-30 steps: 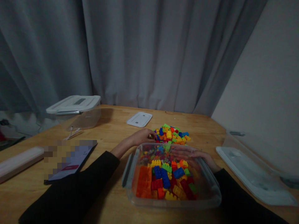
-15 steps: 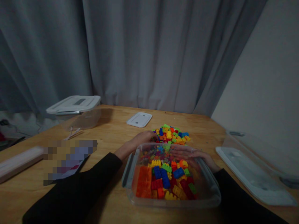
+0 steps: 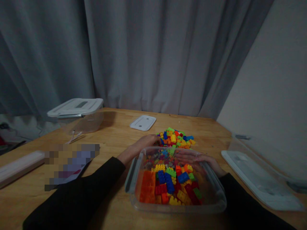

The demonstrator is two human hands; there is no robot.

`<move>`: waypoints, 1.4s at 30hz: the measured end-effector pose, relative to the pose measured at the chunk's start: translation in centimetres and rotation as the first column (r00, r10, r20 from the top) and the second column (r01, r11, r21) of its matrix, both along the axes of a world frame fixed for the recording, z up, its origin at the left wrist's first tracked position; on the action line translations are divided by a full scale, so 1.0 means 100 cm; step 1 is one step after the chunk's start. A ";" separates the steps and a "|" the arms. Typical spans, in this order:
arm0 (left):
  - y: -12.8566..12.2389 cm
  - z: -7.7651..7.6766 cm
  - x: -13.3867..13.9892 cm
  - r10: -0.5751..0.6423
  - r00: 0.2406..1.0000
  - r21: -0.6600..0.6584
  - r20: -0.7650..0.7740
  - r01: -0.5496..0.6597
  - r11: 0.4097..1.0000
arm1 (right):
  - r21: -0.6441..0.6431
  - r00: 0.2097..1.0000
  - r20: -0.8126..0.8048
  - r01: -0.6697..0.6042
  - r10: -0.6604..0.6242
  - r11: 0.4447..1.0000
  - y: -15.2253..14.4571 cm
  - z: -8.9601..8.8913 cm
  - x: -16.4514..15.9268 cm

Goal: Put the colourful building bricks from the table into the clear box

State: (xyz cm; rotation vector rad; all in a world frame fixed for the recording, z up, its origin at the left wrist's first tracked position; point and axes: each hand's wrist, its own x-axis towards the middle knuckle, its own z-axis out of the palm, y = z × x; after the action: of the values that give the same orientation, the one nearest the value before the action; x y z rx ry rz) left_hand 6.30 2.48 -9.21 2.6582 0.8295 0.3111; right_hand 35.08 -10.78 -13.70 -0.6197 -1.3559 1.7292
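Observation:
A clear plastic box [image 3: 177, 208] with grey side latches stands in front of me. Inside it lie colourful toy building bricks [image 3: 169, 182], with flat orange pieces at the left. Just beyond the box is a loose pile of smaller building bricks [image 3: 174, 137]. My left hand [image 3: 149, 140] reaches past the box's left corner to the pile's left edge, fingers bent down; their tips are hidden among the bricks and behind the rim. My right hand [image 3: 192, 157] lies behind the box, at the pile's near right side. Its outstretched fingers show through the clear wall, open.
A lidded clear box [image 3: 81, 119] stands at the back left. A small white lid [image 3: 143, 123] lies behind the pile. To the right are another clear container [image 3: 259, 156] and a white-rimmed lid [image 3: 254, 182]. A blurred-out flat item [image 3: 72, 164] and a long pale box [image 3: 21, 166] lie left.
Almost nothing differs. My left hand's fingers have shifted very slightly at the pile's edge; the right hand, the box and the bricks stay in place.

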 end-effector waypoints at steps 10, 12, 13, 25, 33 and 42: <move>-0.005 0.006 0.001 0.036 0.999 -0.002 -0.016 -0.036 0.999 | -0.004 1.000 0.000 0.012 -0.012 1.000 -0.002 0.002 -0.002; -0.005 0.006 0.001 0.041 0.999 0.000 -0.028 -0.041 0.999 | 0.004 1.000 0.006 0.020 -0.020 1.000 -0.003 0.003 -0.002; -0.004 0.006 0.002 0.045 0.998 0.001 -0.033 -0.045 0.999 | 0.007 1.000 0.009 0.020 -0.020 1.000 -0.003 0.003 -0.002; 0.012 -0.006 0.001 0.073 0.997 0.032 -0.035 -0.072 0.997 | 0.006 1.000 0.020 0.005 -0.005 1.000 -0.002 0.004 -0.001; 0.008 -0.003 0.001 0.067 0.998 0.013 -0.015 -0.067 0.998 | 0.004 0.999 0.039 0.012 -0.013 1.000 0.001 0.000 0.001; 0.012 -0.003 0.001 0.052 0.999 0.019 -0.012 -0.052 0.998 | 0.008 0.999 0.038 0.007 -0.008 1.000 -0.002 0.003 0.000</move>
State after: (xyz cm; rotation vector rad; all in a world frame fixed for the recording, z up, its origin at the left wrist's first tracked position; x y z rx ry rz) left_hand 6.38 3.67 -9.55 2.6618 0.9047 0.3164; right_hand 35.08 -10.96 -13.38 -0.6551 -1.3847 1.7129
